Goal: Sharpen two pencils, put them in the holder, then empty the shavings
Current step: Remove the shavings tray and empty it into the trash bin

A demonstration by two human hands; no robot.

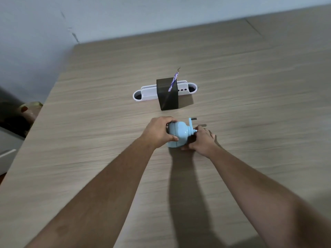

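A light blue crank pencil sharpener (179,132) stands on the wooden table (89,122) in the middle of the view. My left hand (158,132) grips its left end, fingers wrapped over the top. My right hand (202,138) is against its right side, fingers at the base near the crank handle (192,123). Behind it stands a dark square pencil holder (168,97) with a blue-patterned sharpened pencil (173,82) leaning in it, tip up. Whether a second pencil sits in the holder I cannot tell.
A white oblong desk organiser (146,93) with holes lies behind the dark holder. The table's left edge runs diagonally, with dark objects and a white surface (7,151) below it. A pale wall (53,24) bounds the far side.
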